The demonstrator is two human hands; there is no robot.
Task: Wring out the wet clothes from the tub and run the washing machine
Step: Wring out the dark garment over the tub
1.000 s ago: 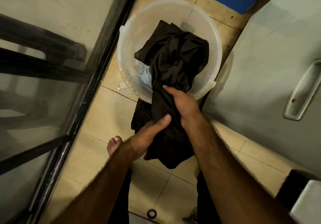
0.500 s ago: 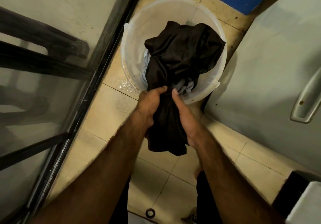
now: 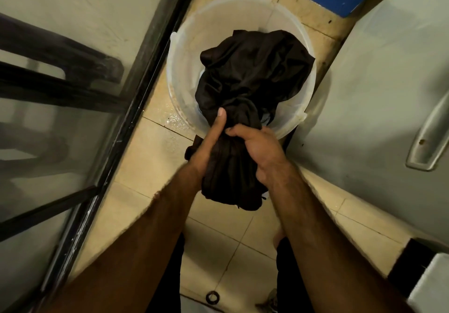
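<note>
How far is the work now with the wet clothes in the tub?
Done: nothing looks finished; no wrung piece is in view. In hand: both the left hand and right hand grip the dark garment, twisted between them above the near rim of the tub. Left: a pale blue cloth waits in the tub, then the washing machine, which I cannot identify here.

The floor has square beige tiles (image 3: 145, 167). A glass door with a black frame (image 3: 136, 108) is left, a grey door with a metal handle (image 3: 376, 94) right.
</note>
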